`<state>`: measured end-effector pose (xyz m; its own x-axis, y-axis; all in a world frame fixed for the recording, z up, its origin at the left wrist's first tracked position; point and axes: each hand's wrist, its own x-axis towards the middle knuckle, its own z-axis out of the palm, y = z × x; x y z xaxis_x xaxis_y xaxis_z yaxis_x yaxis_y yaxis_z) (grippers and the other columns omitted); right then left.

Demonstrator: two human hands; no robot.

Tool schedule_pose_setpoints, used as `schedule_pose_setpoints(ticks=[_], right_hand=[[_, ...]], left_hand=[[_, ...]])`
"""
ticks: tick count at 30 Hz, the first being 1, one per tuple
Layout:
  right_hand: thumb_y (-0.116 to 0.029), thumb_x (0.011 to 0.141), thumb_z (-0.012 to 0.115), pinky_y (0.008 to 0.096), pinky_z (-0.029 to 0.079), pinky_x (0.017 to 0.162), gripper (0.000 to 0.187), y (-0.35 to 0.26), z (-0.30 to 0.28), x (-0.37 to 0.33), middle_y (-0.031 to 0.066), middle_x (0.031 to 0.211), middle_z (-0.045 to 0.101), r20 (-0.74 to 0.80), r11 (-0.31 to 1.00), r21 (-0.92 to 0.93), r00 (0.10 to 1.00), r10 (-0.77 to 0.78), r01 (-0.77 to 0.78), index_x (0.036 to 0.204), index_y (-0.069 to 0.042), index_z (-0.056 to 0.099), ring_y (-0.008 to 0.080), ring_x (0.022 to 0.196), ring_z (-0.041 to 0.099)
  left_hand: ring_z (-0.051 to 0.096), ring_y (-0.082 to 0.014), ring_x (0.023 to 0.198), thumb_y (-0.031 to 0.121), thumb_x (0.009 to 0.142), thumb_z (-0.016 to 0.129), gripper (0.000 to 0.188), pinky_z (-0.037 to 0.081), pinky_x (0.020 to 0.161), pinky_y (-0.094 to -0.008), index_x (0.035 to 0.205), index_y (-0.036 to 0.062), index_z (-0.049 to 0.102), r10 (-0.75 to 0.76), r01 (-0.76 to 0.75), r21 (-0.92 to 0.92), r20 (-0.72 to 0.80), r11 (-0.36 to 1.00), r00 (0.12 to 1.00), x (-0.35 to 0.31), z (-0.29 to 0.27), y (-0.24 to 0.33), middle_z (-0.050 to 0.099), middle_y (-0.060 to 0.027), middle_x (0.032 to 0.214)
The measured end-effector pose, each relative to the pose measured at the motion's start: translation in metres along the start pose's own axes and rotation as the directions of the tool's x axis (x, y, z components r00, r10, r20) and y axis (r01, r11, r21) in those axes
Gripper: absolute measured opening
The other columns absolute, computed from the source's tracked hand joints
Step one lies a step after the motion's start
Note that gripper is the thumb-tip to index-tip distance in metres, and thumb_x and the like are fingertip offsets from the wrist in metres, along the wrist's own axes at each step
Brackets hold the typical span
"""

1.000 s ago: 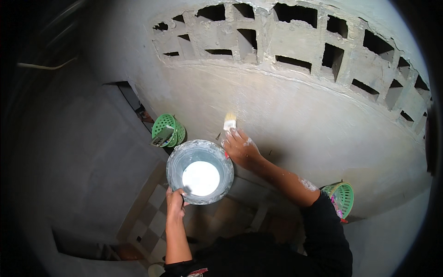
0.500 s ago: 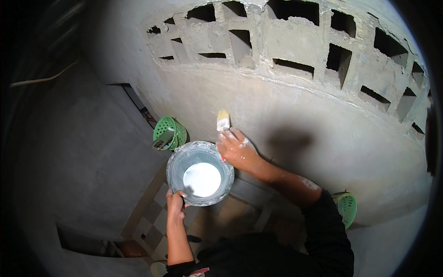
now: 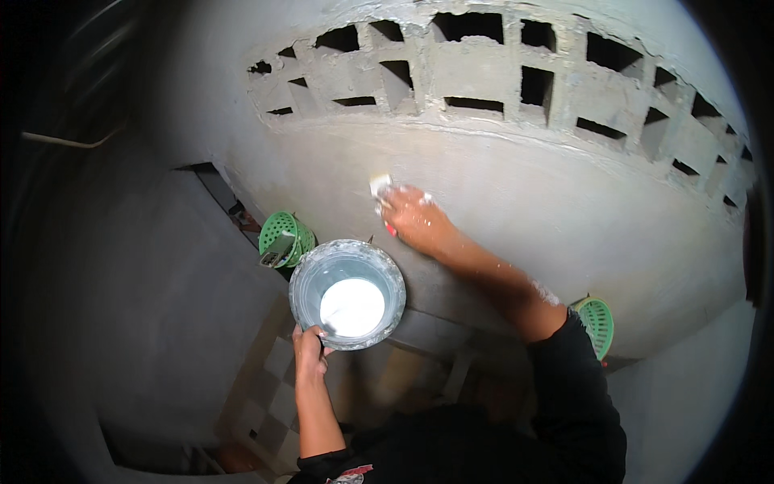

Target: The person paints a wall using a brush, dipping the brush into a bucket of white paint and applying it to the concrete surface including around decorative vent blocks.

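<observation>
My left hand [image 3: 310, 351] grips the near rim of a grey bucket [image 3: 390, 302], thumb over the edge. White paint [image 3: 352, 308] lies in the bottom of it. Above and right of the bucket, my right hand [image 3: 415, 218] is closed round a paintbrush [image 3: 380, 186]; a bit of its red handle shows below the fingers. The bristles, slightly blurred, are at the pale plastered wall [image 3: 516, 194]; whether they press on it I cannot tell. White spatters mark the right hand and forearm.
Ventilation blocks [image 3: 468, 68] with dark openings run along the wall's top. A green perforated basket [image 3: 282, 230] with items inside hangs left of the bucket, another green basket [image 3: 595, 327] at right. Checkered tiles [image 3: 278, 387] show below. A dark recess [image 3: 214, 185] cuts the left wall.
My right hand has moved the paintbrush up and slightly left along the wall, away from the bucket. The left hand still holds the rim. The whole view has shifted a little.
</observation>
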<state>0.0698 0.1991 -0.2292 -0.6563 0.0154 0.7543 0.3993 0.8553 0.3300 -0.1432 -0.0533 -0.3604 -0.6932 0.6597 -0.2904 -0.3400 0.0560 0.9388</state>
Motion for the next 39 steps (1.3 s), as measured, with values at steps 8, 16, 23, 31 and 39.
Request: schedule_pose_setpoints(ticks=[8,16,23,31,39], right_hand=[[-0.014,0.088,0.061,0.0430,0.050,0.102,0.024,-0.001,-0.006,-0.055,0.0173,0.127,0.066,0.069,0.987,-0.142,0.994,0.085,-0.074,0.108,-0.006,0.071,0.0327,0.125,0.060],[-0.008,0.084,0.067,0.0461,0.049,0.102,0.027,0.000,-0.074,0.002,0.0155,0.128,0.064,-0.275,0.964,-0.079,0.935,0.223,-0.253,0.110,-0.005,0.070,0.0334,0.122,0.061],[0.000,0.080,0.073,0.0441,0.052,0.095,0.039,-0.032,-0.003,-0.065,0.0138,0.128,0.067,-0.236,0.875,0.068,0.845,0.480,-0.479,0.117,-0.007,0.070,0.0352,0.114,0.065],[-0.004,0.094,0.069,0.0248,0.050,0.073,0.009,-0.129,0.020,-0.083,0.0036,0.087,0.070,0.388,-0.146,0.869,0.468,0.794,-0.474,0.099,0.003,0.071,0.0089,0.079,0.063],[-0.014,0.081,0.076,0.0420,0.055,0.073,0.019,-0.155,0.088,-0.087,0.0225,0.085,0.073,0.482,0.088,0.588,0.435,0.761,-0.804,0.091,0.002,0.074,0.0353,0.080,0.073]], left_hand=[[0.068,-0.0297,0.095,0.000,0.074,0.050,0.065,0.060,0.074,-0.0464,0.139,0.0030,0.050,0.068,-0.062,-0.080,0.075,0.995,0.995,-0.022,0.009,0.017,0.063,-0.0141,0.116],[0.065,-0.0264,0.097,0.004,0.072,0.054,0.069,0.056,0.067,-0.0405,0.141,0.0055,0.051,0.120,-0.113,-0.165,0.036,0.980,0.992,-0.011,-0.002,-0.007,0.063,-0.0110,0.117],[0.065,-0.0263,0.095,0.001,0.073,0.052,0.074,0.057,0.068,-0.0414,0.146,0.0038,0.047,0.123,-0.123,-0.187,-0.009,0.975,0.992,-0.015,0.006,-0.014,0.062,-0.0131,0.119],[0.069,-0.0287,0.095,0.000,0.075,0.052,0.074,0.059,0.068,-0.0418,0.148,0.0038,0.046,0.098,-0.097,-0.026,0.063,0.995,0.993,0.003,-0.027,-0.030,0.066,-0.0151,0.120],[0.066,-0.0222,0.082,0.001,0.073,0.052,0.065,0.051,0.054,-0.0351,0.138,0.0038,0.051,0.125,-0.125,0.007,0.012,0.992,0.992,0.009,-0.027,-0.032,0.067,-0.0112,0.109]])
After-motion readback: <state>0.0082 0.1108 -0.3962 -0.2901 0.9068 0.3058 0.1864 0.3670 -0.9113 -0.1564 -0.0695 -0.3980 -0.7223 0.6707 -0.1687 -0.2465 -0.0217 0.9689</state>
